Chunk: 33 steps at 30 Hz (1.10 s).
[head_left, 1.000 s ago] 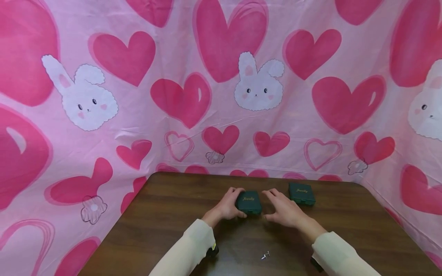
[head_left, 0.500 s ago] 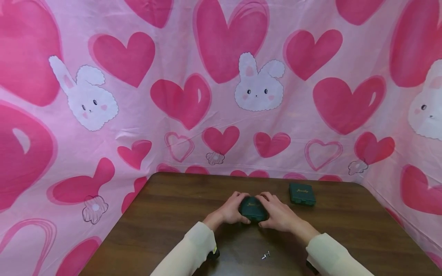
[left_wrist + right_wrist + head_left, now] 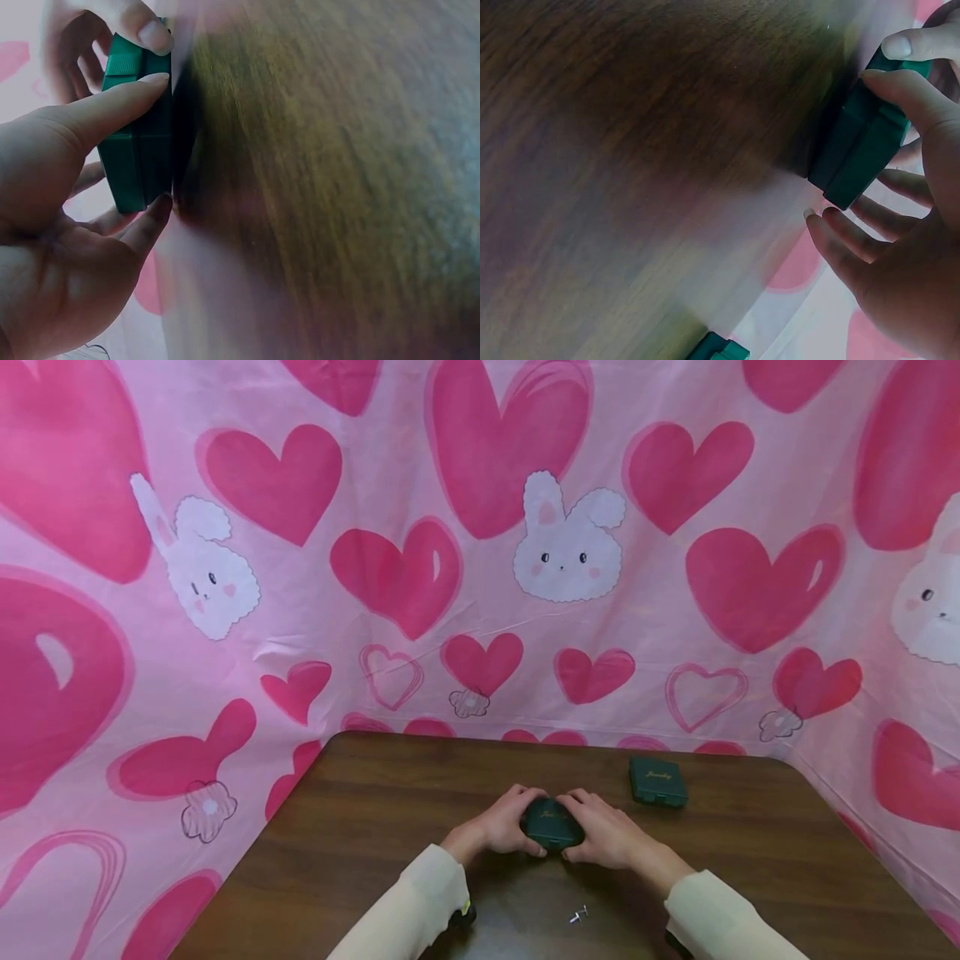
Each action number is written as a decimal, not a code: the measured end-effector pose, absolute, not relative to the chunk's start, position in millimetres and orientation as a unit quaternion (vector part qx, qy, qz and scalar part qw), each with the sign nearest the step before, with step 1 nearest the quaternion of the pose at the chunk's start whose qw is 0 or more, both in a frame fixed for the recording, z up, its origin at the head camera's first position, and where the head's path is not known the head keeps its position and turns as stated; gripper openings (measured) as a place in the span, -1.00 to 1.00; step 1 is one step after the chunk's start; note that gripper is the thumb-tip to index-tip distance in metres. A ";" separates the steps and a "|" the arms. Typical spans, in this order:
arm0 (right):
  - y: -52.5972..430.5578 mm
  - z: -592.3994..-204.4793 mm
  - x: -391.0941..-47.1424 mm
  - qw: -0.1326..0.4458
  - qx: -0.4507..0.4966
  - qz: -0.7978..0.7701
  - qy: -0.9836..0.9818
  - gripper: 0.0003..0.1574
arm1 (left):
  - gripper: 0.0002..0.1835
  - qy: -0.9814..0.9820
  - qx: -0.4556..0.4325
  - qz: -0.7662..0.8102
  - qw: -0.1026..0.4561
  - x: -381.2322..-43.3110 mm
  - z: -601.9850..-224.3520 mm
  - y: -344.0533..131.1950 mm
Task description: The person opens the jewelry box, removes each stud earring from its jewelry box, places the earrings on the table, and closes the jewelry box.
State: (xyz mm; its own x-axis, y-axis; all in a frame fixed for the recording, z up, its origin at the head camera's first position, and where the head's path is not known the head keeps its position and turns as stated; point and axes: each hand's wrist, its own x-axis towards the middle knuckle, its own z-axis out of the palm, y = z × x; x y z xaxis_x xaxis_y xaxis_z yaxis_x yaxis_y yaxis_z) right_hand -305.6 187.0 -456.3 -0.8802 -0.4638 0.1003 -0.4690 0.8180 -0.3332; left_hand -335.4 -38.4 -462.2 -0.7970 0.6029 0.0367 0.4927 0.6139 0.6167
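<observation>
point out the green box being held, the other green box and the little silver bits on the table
Held green box [image 3: 552, 826]: head view, middle of its lid
Other green box [image 3: 657, 779]: head view, middle of its lid
Silver bits [image 3: 575, 918]: head view, on the lower-left bit

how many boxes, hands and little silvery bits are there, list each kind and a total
Boxes: 2 (the held box and the far-right box)
Hands: 2 (left hand and right hand)
Little silvery bits: 2, as far as their small size lets me tell
Total: 6
</observation>
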 end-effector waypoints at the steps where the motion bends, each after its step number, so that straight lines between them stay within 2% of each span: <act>1: 187.1 -456.3 -305.0 0.007 0.246 0.177 -0.953 0.00 | -0.16 0.894 0.306 0.315 0.088 -335.2 -463.0 -38.5; 18: 189.0 -456.5 -300.0 0.005 0.259 0.184 -0.948 0.00 | -0.05 0.887 0.310 0.321 0.117 -335.3 -467.2 -44.7; 25: 189.4 -454.5 -299.9 0.002 0.259 0.183 -0.949 0.04 | 0.08 0.896 0.318 0.295 0.096 -342.9 -477.0 -44.9; 33: 183.0 -452.0 -304.0 -0.005 0.266 0.185 -0.946 0.09 | 0.07 0.891 0.334 0.294 0.087 -358.4 -497.1 -48.2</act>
State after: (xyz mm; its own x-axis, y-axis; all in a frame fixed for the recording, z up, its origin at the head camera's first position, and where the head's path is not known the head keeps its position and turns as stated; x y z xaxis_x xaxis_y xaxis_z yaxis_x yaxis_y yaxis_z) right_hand -304.0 183.0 -452.0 -0.8580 -0.5058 0.0893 -0.5021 0.7894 -0.3532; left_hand -358.4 -48.2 -497.1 -0.7613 0.6470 0.0422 0.5448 0.6032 0.5825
